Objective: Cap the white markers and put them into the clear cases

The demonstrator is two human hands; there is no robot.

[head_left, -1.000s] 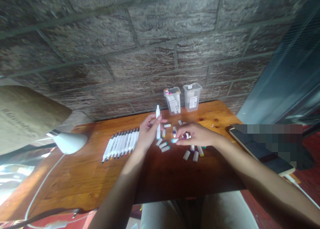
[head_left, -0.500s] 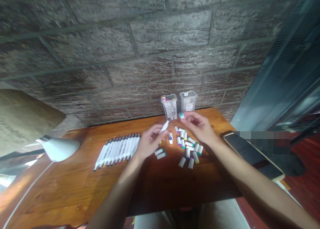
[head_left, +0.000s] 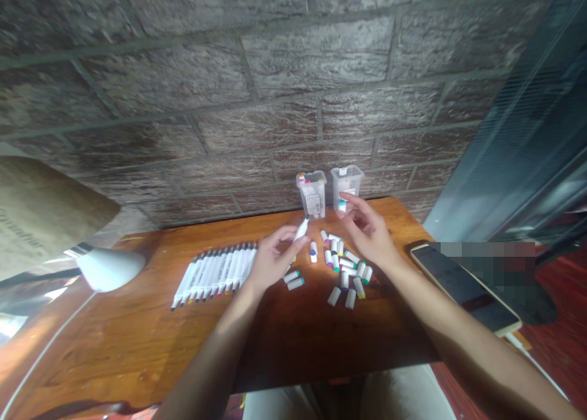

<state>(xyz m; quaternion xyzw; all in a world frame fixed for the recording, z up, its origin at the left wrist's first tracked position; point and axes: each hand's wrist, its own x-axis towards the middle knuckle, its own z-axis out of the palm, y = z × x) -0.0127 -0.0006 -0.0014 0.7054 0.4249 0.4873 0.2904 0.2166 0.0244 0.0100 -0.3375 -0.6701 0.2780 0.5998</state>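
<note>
My left hand (head_left: 270,258) is closed around a white marker (head_left: 301,229) whose dark tip points up and to the right. My right hand (head_left: 369,230) is raised just right of it and pinches a small white cap with a teal end (head_left: 341,205) between its fingertips. Below both hands several loose marker caps (head_left: 345,272) with coloured ends lie scattered on the wooden table (head_left: 137,346). A row of several white markers (head_left: 215,273) lies side by side to the left of my left hand.
Two clear plastic boxes stand against the brick wall, the left one (head_left: 312,194) holding markers, the right one (head_left: 347,184) looking empty. A phone (head_left: 463,285) lies at the table's right edge. A white lamp head (head_left: 110,268) and its cable sit at the left.
My right hand picked a teal-ended cap from the pile and lifted it beside the marker's tip. My left hand tilted the marker from upright to slanting right.
</note>
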